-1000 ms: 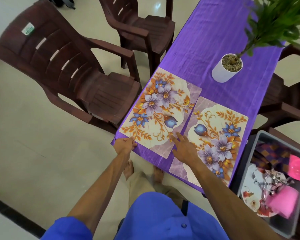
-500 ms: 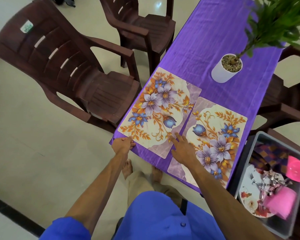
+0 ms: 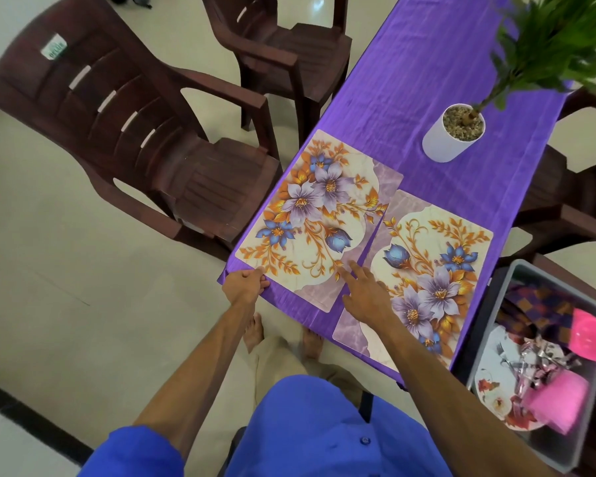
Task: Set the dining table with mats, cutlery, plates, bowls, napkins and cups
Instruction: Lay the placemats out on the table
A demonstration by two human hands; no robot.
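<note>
little has moved since the earlier frames: both hands stay on the mats, left mat [image 3: 319, 218] looks nudged slightly, view shifted a bit.

left hand [image 3: 245, 283] pinches the near-left corner of the left mat at the table edge, fingers curled on it. right hand [image 3: 365, 296] lies flat, fingers straight and spread, pressing where the two mats meet; its fingertips [image 3: 344, 270] touch the left mat's near-right part, palm over the right mat [image 3: 427, 270]. nothing grasped by the right hand.

both floral mats lie flat on the purple cloth [image 3: 444, 63] at the near end of the table, side by side, long edges touching or slightly overlapping; cannot tell which is on top. right mat sits a bit nearer than the left one.

white pot [image 3: 448, 142] with a green plant [image 3: 558, 39] stands far of the right mat, apart from it.

grey bin [image 3: 489, 325] right of the table holds plates [image 3: 499, 383], cutlery [image 3: 534, 363], pink cups [image 3: 589, 339], checked cloth [image 3: 537, 311].

brown chairs: one [image 3: 145, 142] at the left by the left mat, another [image 3: 289, 46] farther along.
</note>
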